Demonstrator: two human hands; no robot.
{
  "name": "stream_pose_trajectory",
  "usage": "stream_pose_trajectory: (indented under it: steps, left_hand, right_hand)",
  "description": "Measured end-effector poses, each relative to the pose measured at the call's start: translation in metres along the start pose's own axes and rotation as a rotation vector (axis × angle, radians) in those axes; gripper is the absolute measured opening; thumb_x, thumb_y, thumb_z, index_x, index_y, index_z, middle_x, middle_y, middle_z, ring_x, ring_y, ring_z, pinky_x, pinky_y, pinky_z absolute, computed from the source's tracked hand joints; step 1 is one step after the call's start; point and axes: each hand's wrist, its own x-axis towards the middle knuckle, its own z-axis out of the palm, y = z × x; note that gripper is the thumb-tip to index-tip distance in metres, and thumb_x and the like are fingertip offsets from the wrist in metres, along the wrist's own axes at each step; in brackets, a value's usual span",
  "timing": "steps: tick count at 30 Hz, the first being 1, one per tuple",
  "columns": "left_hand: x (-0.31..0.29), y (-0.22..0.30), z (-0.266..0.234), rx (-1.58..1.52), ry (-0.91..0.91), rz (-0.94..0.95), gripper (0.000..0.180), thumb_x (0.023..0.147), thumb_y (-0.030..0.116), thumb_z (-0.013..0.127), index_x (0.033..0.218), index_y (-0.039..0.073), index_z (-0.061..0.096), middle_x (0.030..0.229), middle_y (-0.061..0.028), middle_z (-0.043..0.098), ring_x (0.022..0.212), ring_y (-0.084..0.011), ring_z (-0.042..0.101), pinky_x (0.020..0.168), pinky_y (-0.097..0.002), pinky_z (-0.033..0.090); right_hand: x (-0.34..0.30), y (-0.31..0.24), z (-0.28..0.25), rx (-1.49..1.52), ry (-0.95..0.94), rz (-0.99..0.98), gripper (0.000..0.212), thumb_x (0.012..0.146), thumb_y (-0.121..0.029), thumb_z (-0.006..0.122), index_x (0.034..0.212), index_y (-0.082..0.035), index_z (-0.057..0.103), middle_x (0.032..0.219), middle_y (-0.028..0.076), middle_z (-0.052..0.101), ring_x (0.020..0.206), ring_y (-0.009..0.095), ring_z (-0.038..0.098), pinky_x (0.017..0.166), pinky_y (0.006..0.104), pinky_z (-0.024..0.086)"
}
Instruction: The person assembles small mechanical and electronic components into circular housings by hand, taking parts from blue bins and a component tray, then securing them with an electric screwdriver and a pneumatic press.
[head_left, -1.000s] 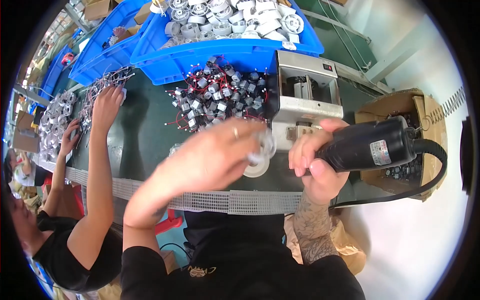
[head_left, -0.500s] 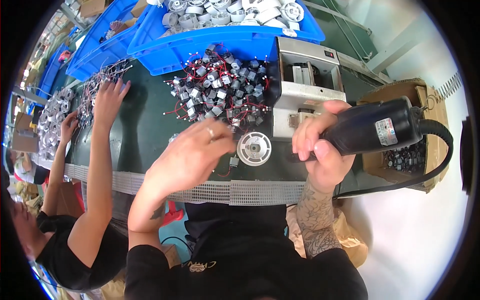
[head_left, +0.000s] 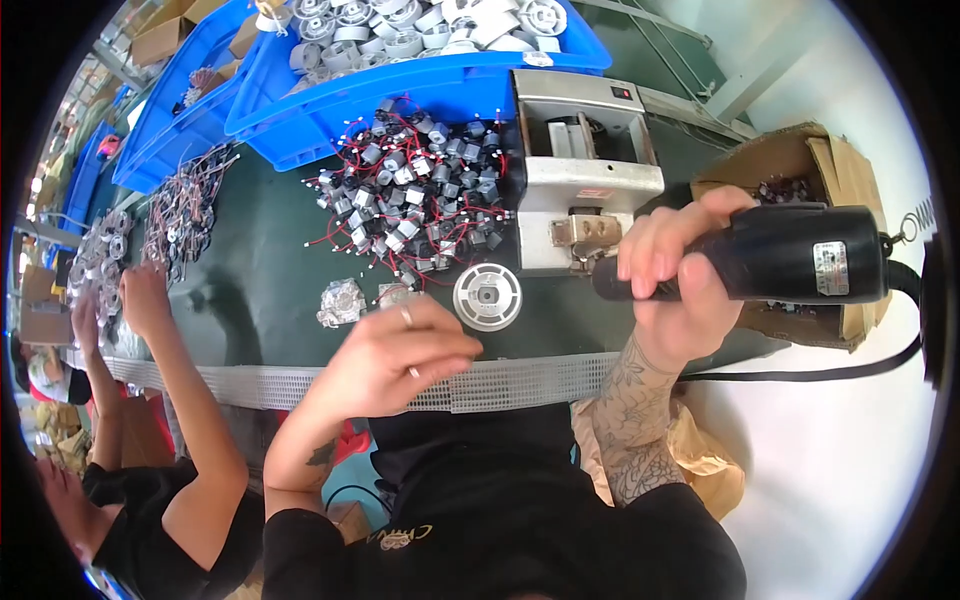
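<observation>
My right hand (head_left: 685, 270) is wrapped round a black corded electric screwdriver (head_left: 775, 254), held almost level above the table's right side. My left hand (head_left: 405, 355) hovers over the near table edge, fingers curled together; a tiny shiny spot shows by them, too small to name. Just past its fingertips lies a round white plastic housing (head_left: 487, 296) with a hub in its middle, touched by neither hand. Beyond it is a heap of small grey motors (head_left: 410, 200) with red wires. A clump of small silvery pieces (head_left: 342, 302) rests left of the housing.
Behind the motors stands a blue bin (head_left: 400, 90) of white round parts. A grey metal machine (head_left: 590, 170) sits right of the heap, with a cardboard box (head_left: 860, 230) farther right. At the left, a co-worker's hands (head_left: 148, 298) are among wires and parts.
My left hand has drawn back toward the near edge, uncovering the silvery pieces. The screwdriver has shifted right and tilts less. The single motor beside the housing no longer shows. The co-worker's hands moved nearer.
</observation>
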Motion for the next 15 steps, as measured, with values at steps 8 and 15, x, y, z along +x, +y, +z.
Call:
stream_pose_trajectory:
  steps: [8,15]
  left_hand:
    - [0.051,-0.001,0.004,0.093,0.132,-0.091,0.012,0.076,0.005,0.073,0.088,0.003,0.071,0.081,-0.0095,0.066,0.077,-0.0254,0.06,0.068,-0.0354,0.049]
    - [0.049,-0.006,0.014,0.194,0.189,-0.073,0.019,0.076,0.001,0.072,0.095,0.003,0.069,0.091,-0.0105,0.063,0.082,-0.0229,0.06,0.069,-0.0323,0.049]
  right_hand:
    - [0.005,0.004,-0.004,-0.216,0.165,-0.058,0.053,0.075,0.008,0.062,0.123,0.011,0.039,0.068,0.012,0.059,0.053,0.015,0.054,0.051,0.0269,0.047]
    - [0.007,0.011,-0.007,-0.284,0.145,-0.067,0.048,0.075,0.007,0.062,0.119,0.01,0.043,0.067,0.011,0.059,0.053,0.014,0.055,0.051,0.0261,0.046]
